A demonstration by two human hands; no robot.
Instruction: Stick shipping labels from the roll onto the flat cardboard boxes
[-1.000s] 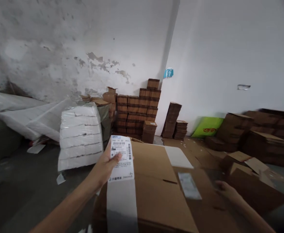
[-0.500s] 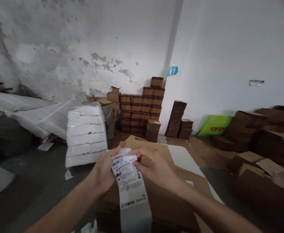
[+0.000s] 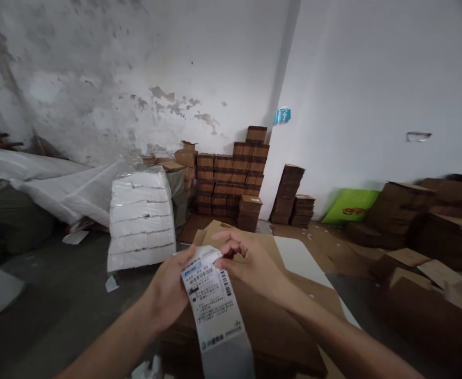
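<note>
Left hand (image 3: 171, 297) has the label strip (image 3: 215, 310) pinched near its top edge, over the near-left part of the big box (image 3: 270, 321). Right hand (image 3: 250, 266) is at the top right corner, fingers (image 3: 225, 259) nipping it, looks like peeling the label off its backing. I'd say go slow from that corner, keep the strip taut with the left, and don't let the sticky side fold onto itself.
</note>
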